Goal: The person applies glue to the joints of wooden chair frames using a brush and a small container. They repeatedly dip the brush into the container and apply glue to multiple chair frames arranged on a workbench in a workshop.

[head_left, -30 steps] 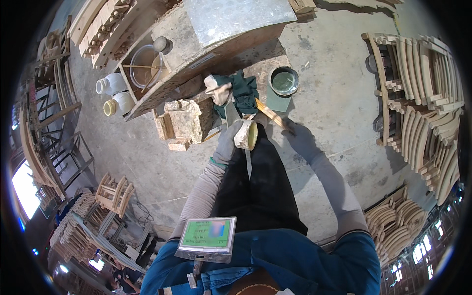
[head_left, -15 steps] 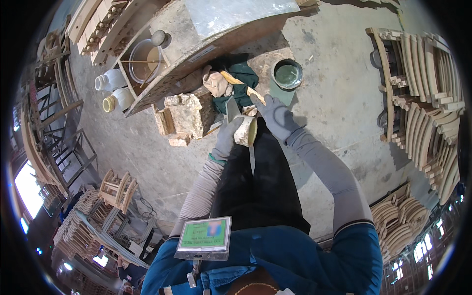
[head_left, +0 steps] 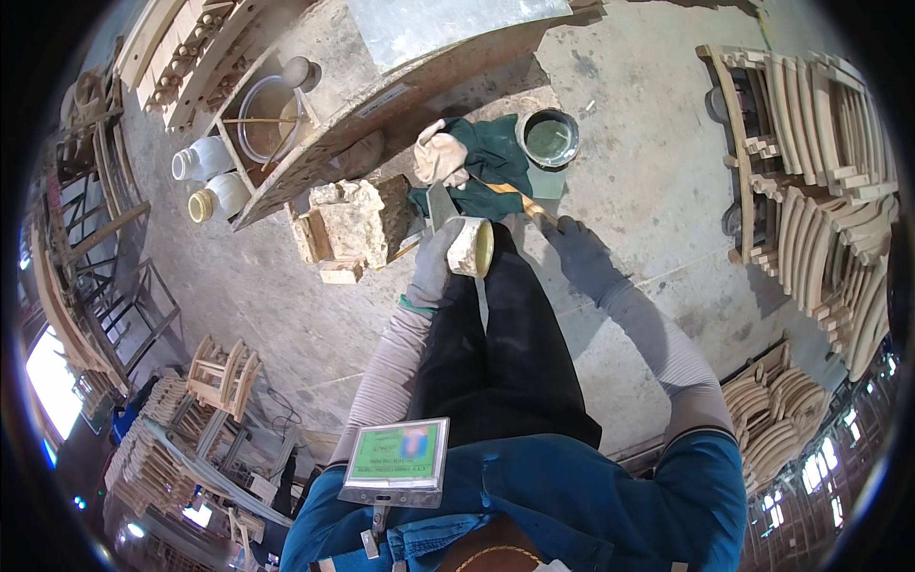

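My left hand (head_left: 435, 264) is closed around a small, crusted, whitish tub (head_left: 468, 248) with a yellowish-green inside, held over my knees. A flat grey scraper blade (head_left: 440, 205) sticks up from the same hand, its handle hidden. My right hand (head_left: 583, 252) grips the near end of a slim, pale wooden strip (head_left: 516, 196). The strip's far end lies over a dark green cloth (head_left: 494, 153), with a crumpled beige cloth (head_left: 439, 154) beside it. Just beyond the strip stands a dark round bucket (head_left: 550, 140) with greenish liquid in it.
A crusted, blocky lump (head_left: 355, 224) stands on the floor left of my hands. Behind it runs a low wooden bench edge (head_left: 381, 107), with a basin (head_left: 271, 119) and white jars (head_left: 208, 157) at its left. Stacked curved wooden parts (head_left: 810, 124) stand at the right.
My right hand has moved right and slightly nearer, drawing the wooden strip with it. The beige cloth has shifted and lies more bunched up. My left hand keeps the tub and scraper.
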`<state>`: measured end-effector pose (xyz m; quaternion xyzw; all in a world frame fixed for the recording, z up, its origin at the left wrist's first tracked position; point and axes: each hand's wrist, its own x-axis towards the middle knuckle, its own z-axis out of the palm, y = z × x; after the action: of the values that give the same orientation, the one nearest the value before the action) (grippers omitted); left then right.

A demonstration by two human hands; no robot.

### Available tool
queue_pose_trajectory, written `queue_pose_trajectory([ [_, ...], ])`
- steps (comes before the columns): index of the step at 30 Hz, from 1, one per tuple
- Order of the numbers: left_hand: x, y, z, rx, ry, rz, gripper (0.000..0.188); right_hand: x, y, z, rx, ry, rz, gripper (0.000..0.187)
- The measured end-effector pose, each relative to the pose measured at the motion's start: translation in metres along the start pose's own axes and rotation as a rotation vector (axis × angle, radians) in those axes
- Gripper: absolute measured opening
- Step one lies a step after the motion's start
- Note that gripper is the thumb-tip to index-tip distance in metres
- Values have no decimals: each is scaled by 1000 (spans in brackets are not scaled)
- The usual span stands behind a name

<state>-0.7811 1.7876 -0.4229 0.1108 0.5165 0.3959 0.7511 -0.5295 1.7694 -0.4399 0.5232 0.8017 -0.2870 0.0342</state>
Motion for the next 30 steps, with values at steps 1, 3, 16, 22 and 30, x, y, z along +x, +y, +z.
queue_pose_trajectory([
  [1,1,0,-2,16,-9,14,29,-5,3,-2,-8,-9,15,56],
  [3,0,-4,-7,99,-27,93,28,-11,4,-13,-21,-29,39,57],
  [16,-7,-1,-2,30,12,-45,26,-102,-7,9,441,38,334,49],
  [22,-70,31,3,128,53,-69,30,-27,-28,37,298,381,175,42],
  [30,-89,35,-17,225,53,-31,31,104,-68,12,-124,153,25,51],
])
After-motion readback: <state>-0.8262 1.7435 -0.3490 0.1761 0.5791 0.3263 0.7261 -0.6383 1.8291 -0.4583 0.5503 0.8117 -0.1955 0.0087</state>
